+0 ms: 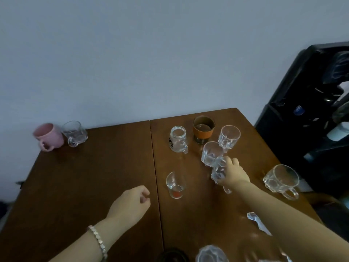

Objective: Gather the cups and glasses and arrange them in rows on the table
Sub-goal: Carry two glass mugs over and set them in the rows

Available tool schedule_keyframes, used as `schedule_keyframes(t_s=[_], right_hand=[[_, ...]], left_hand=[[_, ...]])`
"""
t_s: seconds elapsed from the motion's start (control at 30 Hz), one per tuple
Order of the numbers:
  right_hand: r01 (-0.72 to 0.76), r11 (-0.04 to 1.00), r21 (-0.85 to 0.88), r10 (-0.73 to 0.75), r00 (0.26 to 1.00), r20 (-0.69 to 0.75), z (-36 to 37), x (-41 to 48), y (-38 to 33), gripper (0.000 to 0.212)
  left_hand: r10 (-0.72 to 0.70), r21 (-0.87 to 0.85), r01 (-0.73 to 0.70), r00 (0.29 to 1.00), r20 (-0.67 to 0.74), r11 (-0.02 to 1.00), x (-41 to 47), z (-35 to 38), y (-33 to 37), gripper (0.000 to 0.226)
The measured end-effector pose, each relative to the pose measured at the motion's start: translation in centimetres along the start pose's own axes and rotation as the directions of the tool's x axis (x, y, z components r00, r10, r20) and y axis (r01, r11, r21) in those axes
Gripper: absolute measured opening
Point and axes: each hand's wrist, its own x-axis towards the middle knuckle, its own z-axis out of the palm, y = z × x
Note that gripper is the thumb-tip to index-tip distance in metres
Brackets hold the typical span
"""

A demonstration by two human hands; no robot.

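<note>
My right hand (233, 172) reaches over the brown table (94, 176) and grips a clear faceted glass mug (219, 173), right beside another clear mug (211, 153). Behind them stand a third clear mug (228, 137), an orange-banded glass (203, 129) and a jar mug (177, 139). A small glass with a red bottom (175, 186) stands mid-table. A wide clear mug (281, 179) sits by the right edge. A pink mug (49, 136) and a clear mug (75, 133) stand at the far left corner. My left hand (132, 203) hovers loosely curled, holding nothing.
A black rack (311, 110) with items stands right of the table against the pale wall. More clear glassware (211, 254) and a clear piece (257, 222) lie near the front edge under my right arm. A dark round object (172, 254) sits at the bottom.
</note>
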Motion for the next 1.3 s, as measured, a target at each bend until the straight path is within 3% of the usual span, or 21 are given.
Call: schedule_keyframes(t_s=[0.1, 0.2, 0.3, 0.47, 0.57, 0.9, 1.1, 1.3], right_hand=[[-0.008, 0.999, 0.049, 0.007, 0.999, 0.033, -0.2, -0.6, 1.0, 0.084], [0.054, 0.998, 0.015, -0.055, 0.997, 0.063, -0.8, -2.1, 1.9, 0.089], [0.127, 0.991, -0.029, -0.126, 0.991, 0.034, -1.5, -4.2, 2.3, 0.092], [0.210, 0.978, -0.006, -0.210, 0.978, -0.009, -2.5, -7.1, 1.0, 0.093], [0.243, 0.970, 0.006, -0.243, 0.970, -0.009, -2.6, -8.2, -1.5, 0.094], [0.295, 0.937, 0.187, -0.303, 0.953, 0.016, 1.2, -6.3, -19.0, 0.094], [0.313, 0.925, 0.214, -0.322, 0.947, 0.009, 3.9, -2.1, -28.8, 0.094], [0.287, 0.944, 0.163, -0.292, 0.956, 0.008, 6.5, 2.6, -34.3, 0.091]], left_hand=[[0.026, 0.023, -0.025, 0.999, -0.039, 0.999, 0.5, 1.0, 1.7, 0.044], [0.078, 0.032, -0.076, 0.994, -0.075, 0.997, 2.5, 2.4, 4.0, 0.077], [0.069, 0.059, -0.067, 0.997, -0.019, 0.996, 4.9, 4.0, 5.8, 0.102], [0.045, 0.050, -0.041, 0.995, -0.084, 0.998, 6.2, 5.8, 5.9, 0.078], [0.059, 0.032, -0.056, 0.992, -0.107, 0.998, 5.7, 4.5, 4.3, 0.076], [0.017, 0.003, -0.017, 0.966, -0.259, 1.000, 5.6, -10.3, -7.7, 0.077], [-0.029, -0.037, 0.016, 0.923, -0.383, 0.999, 12.2, -18.4, -12.8, 0.080], [-0.052, -0.093, 0.019, 0.927, -0.372, 0.995, 20.2, -20.8, -15.4, 0.075]])
